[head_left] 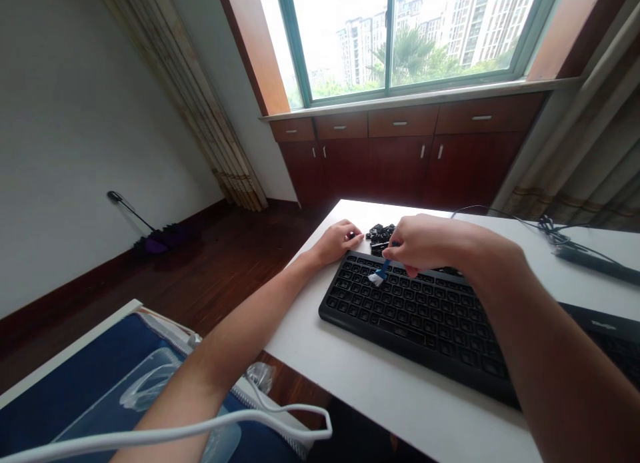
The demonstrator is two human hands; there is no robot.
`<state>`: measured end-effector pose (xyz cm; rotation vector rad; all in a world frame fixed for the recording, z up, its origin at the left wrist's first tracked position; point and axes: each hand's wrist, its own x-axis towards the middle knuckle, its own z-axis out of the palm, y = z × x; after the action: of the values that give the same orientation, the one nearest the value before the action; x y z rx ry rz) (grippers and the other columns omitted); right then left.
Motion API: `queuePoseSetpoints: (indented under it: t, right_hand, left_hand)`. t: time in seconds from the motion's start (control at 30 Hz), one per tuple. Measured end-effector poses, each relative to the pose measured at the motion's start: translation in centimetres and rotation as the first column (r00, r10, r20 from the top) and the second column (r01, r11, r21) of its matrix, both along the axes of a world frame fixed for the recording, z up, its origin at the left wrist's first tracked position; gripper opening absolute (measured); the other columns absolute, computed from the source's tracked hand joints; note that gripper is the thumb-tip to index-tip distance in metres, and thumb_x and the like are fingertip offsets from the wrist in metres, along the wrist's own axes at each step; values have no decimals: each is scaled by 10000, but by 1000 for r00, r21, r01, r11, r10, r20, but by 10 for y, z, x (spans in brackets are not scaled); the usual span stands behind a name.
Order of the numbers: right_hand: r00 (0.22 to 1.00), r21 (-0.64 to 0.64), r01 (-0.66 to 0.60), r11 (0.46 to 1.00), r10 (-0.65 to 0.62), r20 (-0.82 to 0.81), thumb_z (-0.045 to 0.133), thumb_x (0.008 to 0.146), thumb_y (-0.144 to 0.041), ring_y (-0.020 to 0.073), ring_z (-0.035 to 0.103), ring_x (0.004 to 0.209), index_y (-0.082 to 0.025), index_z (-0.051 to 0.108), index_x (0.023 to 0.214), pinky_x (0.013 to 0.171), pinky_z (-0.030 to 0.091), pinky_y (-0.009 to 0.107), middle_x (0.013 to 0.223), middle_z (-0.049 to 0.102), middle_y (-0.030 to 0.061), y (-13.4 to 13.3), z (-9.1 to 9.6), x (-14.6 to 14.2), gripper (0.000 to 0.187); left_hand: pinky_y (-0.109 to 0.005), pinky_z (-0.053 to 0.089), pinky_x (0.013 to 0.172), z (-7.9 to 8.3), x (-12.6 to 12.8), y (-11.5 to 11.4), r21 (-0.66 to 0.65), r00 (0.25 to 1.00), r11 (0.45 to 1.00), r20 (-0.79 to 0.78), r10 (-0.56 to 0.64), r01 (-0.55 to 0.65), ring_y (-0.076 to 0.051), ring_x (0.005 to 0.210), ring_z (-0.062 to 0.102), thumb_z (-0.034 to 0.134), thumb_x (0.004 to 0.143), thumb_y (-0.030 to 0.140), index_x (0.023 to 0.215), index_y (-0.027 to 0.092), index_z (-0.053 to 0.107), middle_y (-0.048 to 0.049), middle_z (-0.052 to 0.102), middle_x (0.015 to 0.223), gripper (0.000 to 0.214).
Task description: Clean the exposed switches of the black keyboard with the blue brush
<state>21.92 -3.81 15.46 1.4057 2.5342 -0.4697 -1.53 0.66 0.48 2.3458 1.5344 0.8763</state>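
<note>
A black keyboard (400, 326) with its keycaps off lies on a white table, its bare key sockets showing. My right hand (417, 242) grips a small brush (379, 275) with a blue handle, and its pale bristles point down onto the upper left key rows. At the table's left side, my left hand (341, 241) is closed, fingertips together around a small black keycap (353, 235). Loose black keycaps (381, 233) are heaped between the two hands, just behind the keyboard. My right forearm covers part of the keyboard's right end.
A coiled black cable (553, 233) and a dark long object (595, 263) lie at the table's right. Left of the table are a blue surface (100, 376) and a white cable (200, 426). Red-brown cabinets (400, 163) stand under the window.
</note>
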Motion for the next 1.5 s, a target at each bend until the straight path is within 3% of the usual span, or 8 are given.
queuePoseSetpoints:
  t: [0.27, 0.4, 0.6, 0.97, 1.5]
  right_hand:
    - [996, 94, -66, 993, 71, -56, 464, 875, -588, 143, 522, 516, -200, 733, 851, 498, 339, 289, 715, 673, 67, -12, 10, 5, 473]
    - [995, 151, -69, 986, 79, -66, 461, 889, -561, 139, 499, 510, -206, 723, 916, 484, 315, 286, 706, 658, 60, -16, 13, 2, 442]
    - [994, 123, -104, 987, 106, -10, 486, 901, -436, 136, 521, 541, -184, 688, 754, 519, 347, 282, 711, 659, 66, -18, 7, -6, 355]
    - [996, 9, -87, 996, 87, -2, 504, 875, -465, 149, 542, 536, -196, 667, 637, 530, 358, 308, 664, 679, 42, 3, -1, 5, 394]
    - [993, 138, -119, 983, 120, 1, 528, 863, -434, 179, 580, 593, -173, 741, 970, 545, 383, 299, 758, 686, 87, -3, -10, -2, 353]
  left_hand:
    - [-286, 490, 785, -1, -2, -1, 12, 1000, 1000, 2, -8, 8, -143, 803, 575, 547, 924, 381, 920, 173, 710, -63, 626, 992, 265]
    - [-282, 486, 781, -1, -2, 0, 28, 1000, 999, 4, -19, 19, -137, 792, 574, 556, 921, 368, 918, 168, 708, -60, 625, 982, 251]
    - [-288, 494, 795, 2, 0, -1, 15, 1000, 1000, -6, -11, 11, -147, 817, 581, 550, 919, 363, 926, 173, 717, -64, 625, 995, 253]
    - [-301, 505, 808, 0, -1, -1, -2, 1000, 1000, 0, 1, -1, -150, 818, 586, 541, 922, 380, 939, 176, 721, -72, 628, 1006, 274]
    - [-290, 503, 821, 0, 2, 0, -2, 1000, 1000, -5, 6, -6, -154, 857, 600, 528, 924, 392, 945, 183, 716, -63, 630, 1009, 282]
